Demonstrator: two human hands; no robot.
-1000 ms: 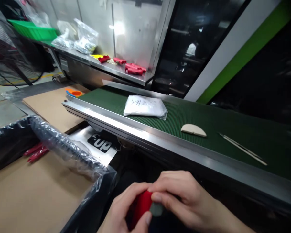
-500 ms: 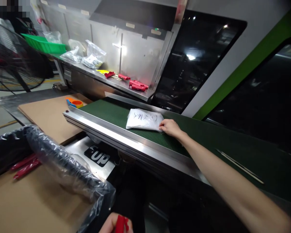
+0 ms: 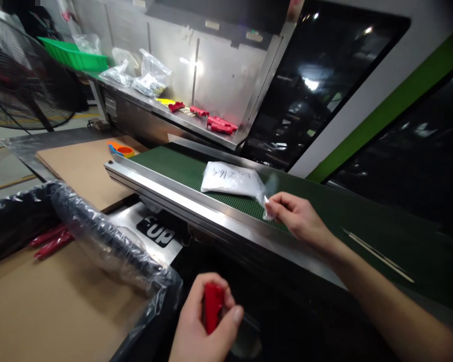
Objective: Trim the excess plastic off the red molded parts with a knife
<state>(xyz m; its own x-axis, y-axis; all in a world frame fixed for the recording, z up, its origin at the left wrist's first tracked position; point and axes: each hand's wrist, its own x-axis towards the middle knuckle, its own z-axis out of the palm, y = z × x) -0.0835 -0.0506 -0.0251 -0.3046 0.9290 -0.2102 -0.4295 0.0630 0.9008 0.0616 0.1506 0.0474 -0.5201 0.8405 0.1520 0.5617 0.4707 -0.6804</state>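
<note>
My left hand (image 3: 204,322) is closed around a small red plastic part (image 3: 212,306), low in front of the conveyor. Over the belt, my right hand (image 3: 302,218) pinches thin clear plastic at the near right corner of a white packet of plastic bags (image 3: 230,180). Handwritten figures show on that packet, which lies on the green ribbed conveyor belt (image 3: 166,163). Whether the pinched plastic is one bag or the outer wrapping, I cannot tell.
A box lined with clear plastic (image 3: 109,241) stands at the left, with red parts (image 3: 55,244) inside. Beyond the belt, a metal shelf (image 3: 196,129) bears more red parts (image 3: 221,124) and bags of small hardware (image 3: 149,83). A tape roll (image 3: 125,151) lies on cardboard (image 3: 75,168). Thin sticks (image 3: 379,255) lie rightward.
My right hand has drawn back toward me and to the right, pulling clear plastic out from the packet's corner. My left hand has risen into view with the red part.
</note>
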